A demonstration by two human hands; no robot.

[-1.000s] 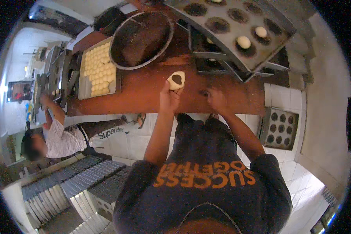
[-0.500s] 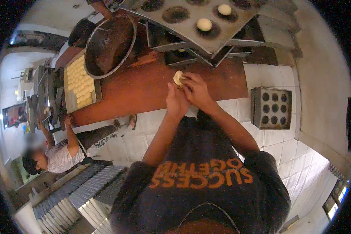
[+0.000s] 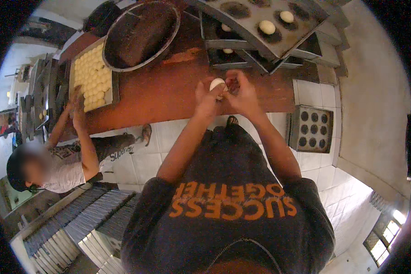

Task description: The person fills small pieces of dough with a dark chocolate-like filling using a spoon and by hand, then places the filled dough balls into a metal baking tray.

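Observation:
A small, pale, smooth dough ball (image 3: pixel 218 84) rests in my left hand (image 3: pixel 205 101), whose fingers and thumb close round it above the brown worktable's front part. My right hand (image 3: pixel 244 96) is right beside the ball, its fingers curled inward; a dark reddish patch shows among the fingertips, and I cannot make out whether it is something held or only the fingers. Just beyond my hands stands a stack of dark metal baking trays with round wells. The top tray (image 3: pixel 242 28) carries two dough balls (image 3: pixel 267 27), each in or by a well.
A large dark round basin (image 3: pixel 141 36) sits on the brown worktable (image 3: pixel 146 98). Left of it is a tray (image 3: pixel 115 93) packed with dough balls, where a co-worker's hands (image 3: pixel 77 107) reach. A muffin-type tin (image 3: pixel 313 129) stands low on the right, by white floor tiles (image 3: pixel 306 93).
The dough in my hands has gone from a folded, uneven piece to a rounder ball in my left hand. My right fingers have curled beside it. The co-worker's hands have moved onto the dough tray.

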